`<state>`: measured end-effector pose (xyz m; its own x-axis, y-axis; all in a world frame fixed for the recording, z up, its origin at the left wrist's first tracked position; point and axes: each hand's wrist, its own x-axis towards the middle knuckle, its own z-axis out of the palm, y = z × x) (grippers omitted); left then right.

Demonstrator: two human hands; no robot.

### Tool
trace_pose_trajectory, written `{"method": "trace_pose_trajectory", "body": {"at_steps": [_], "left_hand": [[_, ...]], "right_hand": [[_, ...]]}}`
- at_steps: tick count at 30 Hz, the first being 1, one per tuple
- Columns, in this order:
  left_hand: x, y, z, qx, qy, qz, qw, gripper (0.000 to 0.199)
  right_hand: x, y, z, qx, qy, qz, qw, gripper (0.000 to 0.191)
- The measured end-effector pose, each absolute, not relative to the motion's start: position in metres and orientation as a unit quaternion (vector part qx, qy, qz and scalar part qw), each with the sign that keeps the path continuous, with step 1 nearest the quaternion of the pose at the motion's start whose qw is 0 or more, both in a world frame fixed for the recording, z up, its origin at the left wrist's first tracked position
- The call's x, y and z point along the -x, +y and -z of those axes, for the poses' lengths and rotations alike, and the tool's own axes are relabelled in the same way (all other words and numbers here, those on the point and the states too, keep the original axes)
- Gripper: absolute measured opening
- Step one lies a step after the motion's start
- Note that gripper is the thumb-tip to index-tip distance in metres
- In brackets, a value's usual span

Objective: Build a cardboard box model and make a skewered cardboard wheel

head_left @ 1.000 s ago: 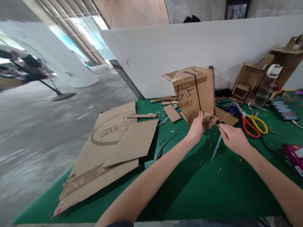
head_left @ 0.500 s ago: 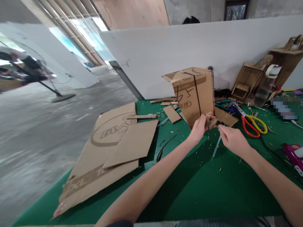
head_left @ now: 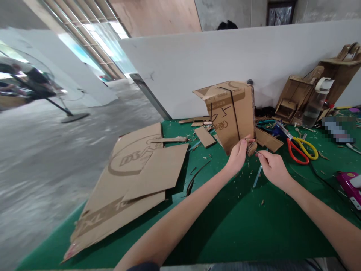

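A folded cardboard structure (head_left: 228, 113) with black marks and a dark line down its front stands tilted on the green table. At its lower right corner, my left hand (head_left: 238, 152) is closed on a small layered cardboard piece (head_left: 251, 149). My right hand (head_left: 272, 163) is pinched on a thin, dark, stick-like object (head_left: 257, 152) whose tip meets that small piece. The far end of the thin object is hidden in my fingers.
Large flat cardboard sheets (head_left: 141, 165) cover the left of the table (head_left: 225, 233). Scissors (head_left: 300, 148), a water bottle (head_left: 316, 103), a phone (head_left: 338, 130) and a purple tool (head_left: 349, 188) lie or stand right. Cardboard scraps (head_left: 205, 136) surround the structure; a white panel (head_left: 183, 71) rises behind.
The small layered piece has turned a little in my left fingers. My right hand has shifted slightly to the left and down. The big structure has hardly moved.
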<state>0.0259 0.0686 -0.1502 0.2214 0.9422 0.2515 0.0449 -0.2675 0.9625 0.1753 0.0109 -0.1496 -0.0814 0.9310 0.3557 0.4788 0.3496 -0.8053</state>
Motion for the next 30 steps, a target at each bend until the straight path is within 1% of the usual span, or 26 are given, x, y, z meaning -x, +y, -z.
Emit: {"method": "trace_pose_trajectory", "body": {"at_steps": [3,5,7,9,11,12,15,18,20,22,23,25,28,30], "left_hand": [[-0.027,0.068,0.152,-0.643,0.399,-0.493,0.43,0.057],[-0.028,0.067,0.154,-0.648,0.393,-0.497,0.423,0.057],[-0.028,0.066,0.155,-0.654,0.383,-0.502,0.416,0.058],[-0.029,0.065,0.156,-0.656,0.378,-0.507,0.412,0.057],[-0.029,0.065,0.156,-0.645,0.378,-0.512,0.423,0.056],[-0.03,0.064,0.156,-0.635,0.38,-0.514,0.433,0.055],[-0.031,0.065,0.156,-0.598,0.388,-0.511,0.481,0.054],[-0.033,0.065,0.157,-0.565,0.401,-0.501,0.519,0.054],[-0.034,0.065,0.158,-0.556,0.408,-0.499,0.525,0.054],[-0.035,0.065,0.157,-0.553,0.405,-0.498,0.531,0.055],[-0.035,0.065,0.157,-0.552,0.401,-0.499,0.534,0.056],[-0.035,0.065,0.156,-0.561,0.399,-0.506,0.52,0.057],[-0.033,0.065,0.158,-0.594,0.41,-0.517,0.46,0.053],[-0.032,0.065,0.16,-0.614,0.408,-0.522,0.43,0.048]], "right_hand": [[-0.169,0.012,0.15,0.504,-0.546,-0.446,0.499,0.025],[-0.166,0.012,0.15,0.467,-0.428,-0.574,0.519,0.025],[-0.166,0.013,0.15,0.427,-0.364,-0.647,0.517,0.025],[-0.169,0.015,0.151,0.414,-0.366,-0.66,0.508,0.025],[-0.174,0.017,0.152,0.443,-0.434,-0.605,0.499,0.026],[-0.177,0.017,0.153,0.464,-0.493,-0.546,0.494,0.026],[-0.186,0.018,0.155,0.496,-0.69,-0.29,0.441,0.025],[-0.193,0.017,0.158,0.486,-0.794,-0.091,0.353,0.026],[-0.194,0.017,0.16,0.488,-0.817,-0.02,0.307,0.027],[-0.192,0.016,0.161,0.493,-0.814,-0.015,0.307,0.028],[-0.19,0.016,0.161,0.495,-0.805,-0.04,0.324,0.027],[-0.183,0.015,0.16,0.506,-0.764,-0.133,0.378,0.026],[-0.172,0.013,0.155,0.52,-0.632,-0.348,0.457,0.026],[-0.168,0.013,0.151,0.502,-0.507,-0.503,0.489,0.025]]}}
